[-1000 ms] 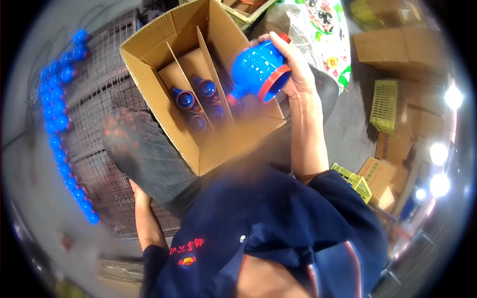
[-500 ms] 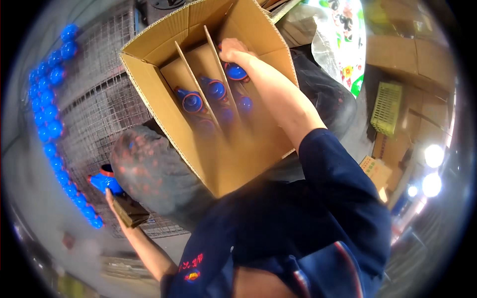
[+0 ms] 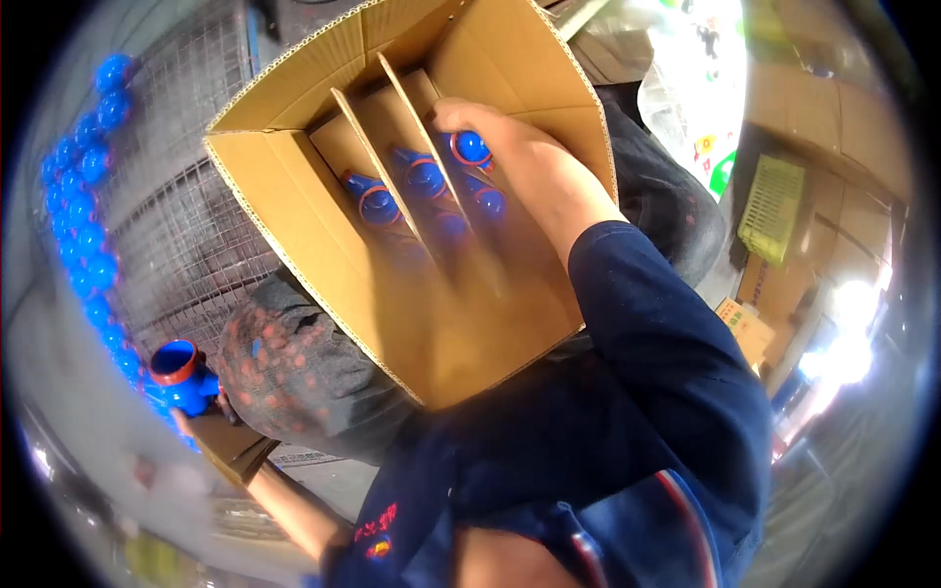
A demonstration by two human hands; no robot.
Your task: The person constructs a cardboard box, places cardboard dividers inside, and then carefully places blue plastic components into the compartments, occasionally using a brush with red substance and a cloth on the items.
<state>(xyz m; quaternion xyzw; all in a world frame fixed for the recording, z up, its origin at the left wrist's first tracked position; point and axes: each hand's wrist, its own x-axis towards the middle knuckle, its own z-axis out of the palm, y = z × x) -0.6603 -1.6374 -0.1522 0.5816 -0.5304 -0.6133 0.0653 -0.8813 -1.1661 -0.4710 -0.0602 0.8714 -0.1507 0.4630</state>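
A tall brown cardboard box (image 3: pixel 294 196) stands open between my knees. Two upright cardboard dividers (image 3: pixel 400 191) split it into lanes. Blue fittings with red rims, like valve bodies, stand in it: one in the left lane (image 3: pixel 378 204), another in the middle lane (image 3: pixel 425 178). In the right lane my right hand (image 3: pixel 459 116) is closed by the upper end of a blue pipe fitting (image 3: pixel 471 149); its fingertips are hidden. Low on the left, my left hand (image 3: pixel 201 421) grips another blue pipe fitting (image 3: pixel 181 377), its red-rimmed mouth facing up. A brown flap (image 3: pixel 235 446) covers that wrist.
A long row of blue fittings (image 3: pixel 83 211) runs along the far left, beside wire mesh panels (image 3: pixel 191 196). To the right are a yellow-green plastic crate (image 3: pixel 772 209), flattened cardboard and a small carton (image 3: pixel 745 333). A printed plastic sack (image 3: pixel 696 88) lies behind the box.
My left hand has shifted down and left with its fitting, whose mouth now shows more fully. My right hand stays in the right lane, slightly lower. The view has shifted a little.
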